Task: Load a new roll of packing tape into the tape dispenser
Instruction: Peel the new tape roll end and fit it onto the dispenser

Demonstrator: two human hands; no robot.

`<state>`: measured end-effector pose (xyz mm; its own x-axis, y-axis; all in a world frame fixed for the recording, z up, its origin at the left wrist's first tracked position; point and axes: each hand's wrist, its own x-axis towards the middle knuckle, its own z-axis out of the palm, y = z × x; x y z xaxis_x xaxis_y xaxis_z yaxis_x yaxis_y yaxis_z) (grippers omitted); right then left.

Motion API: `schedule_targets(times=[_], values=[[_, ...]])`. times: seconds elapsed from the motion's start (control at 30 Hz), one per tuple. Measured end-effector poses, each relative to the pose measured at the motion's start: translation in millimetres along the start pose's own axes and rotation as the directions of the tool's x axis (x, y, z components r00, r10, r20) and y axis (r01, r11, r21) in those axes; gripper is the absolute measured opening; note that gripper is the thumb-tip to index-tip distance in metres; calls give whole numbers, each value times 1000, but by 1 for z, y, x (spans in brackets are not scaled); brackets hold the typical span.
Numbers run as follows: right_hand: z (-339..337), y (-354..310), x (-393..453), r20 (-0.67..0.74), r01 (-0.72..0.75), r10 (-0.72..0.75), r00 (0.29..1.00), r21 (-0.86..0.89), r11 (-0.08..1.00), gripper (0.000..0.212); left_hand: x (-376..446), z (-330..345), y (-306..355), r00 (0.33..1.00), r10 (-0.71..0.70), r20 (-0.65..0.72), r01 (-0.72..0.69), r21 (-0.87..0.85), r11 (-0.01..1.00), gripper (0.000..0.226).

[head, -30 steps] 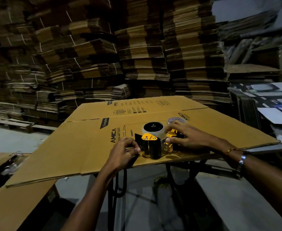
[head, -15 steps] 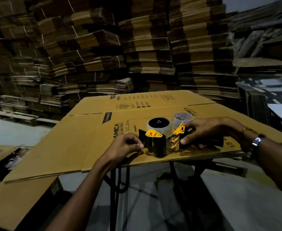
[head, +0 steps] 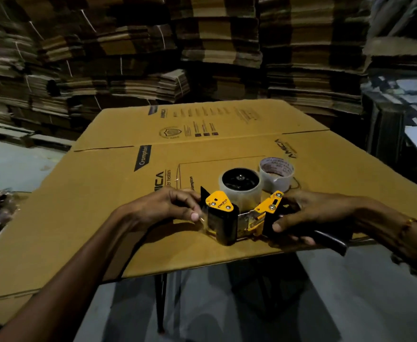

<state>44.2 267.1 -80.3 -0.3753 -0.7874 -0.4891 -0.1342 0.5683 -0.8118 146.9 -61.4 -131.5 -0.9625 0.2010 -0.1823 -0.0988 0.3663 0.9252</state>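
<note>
A black and yellow tape dispenser (head: 227, 218) lies on its side on a flattened cardboard sheet (head: 103, 193), near the front edge. A clear tape roll (head: 240, 187) sits on the dispenser's hub. My left hand (head: 163, 208) pinches the clear tape end just left of the dispenser's front roller. My right hand (head: 308, 213) grips the dispenser's black handle at the right. Behind the dispenser stands a near-empty tape core (head: 276, 174) with printed lettering inside.
The cardboard sheet rests on a dark metal-legged stand (head: 160, 299) over a grey floor. Tall stacks of flattened cartons (head: 202, 45) fill the back. More printed sheets (head: 409, 99) lie at the right, and another cardboard piece (head: 2, 309) sits low at the left.
My right hand slid from the dispenser's top onto its handle. My left hand stays at the front, holding the tape end. The camera moved closer and tilted down.
</note>
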Motion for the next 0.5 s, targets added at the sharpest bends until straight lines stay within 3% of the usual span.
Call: schedule_targets(times=[0.27, 0.4, 0.5], values=[[-3, -54, -25, -40, -219, 233, 972, 223, 950, 29, -5, -8, 31, 965, -246, 90, 262, -342, 902, 26], [-16, -79, -43, -8, -279, 287, 958, 217, 935, 26, -12, 3, 47, 934, -328, 139, 342, -605, 719, 33], [-27, -88, -59, 22, -316, 317, 948, 175, 933, 30, -17, 8, 58, 902, -430, -24, 278, -730, 624, 28]])
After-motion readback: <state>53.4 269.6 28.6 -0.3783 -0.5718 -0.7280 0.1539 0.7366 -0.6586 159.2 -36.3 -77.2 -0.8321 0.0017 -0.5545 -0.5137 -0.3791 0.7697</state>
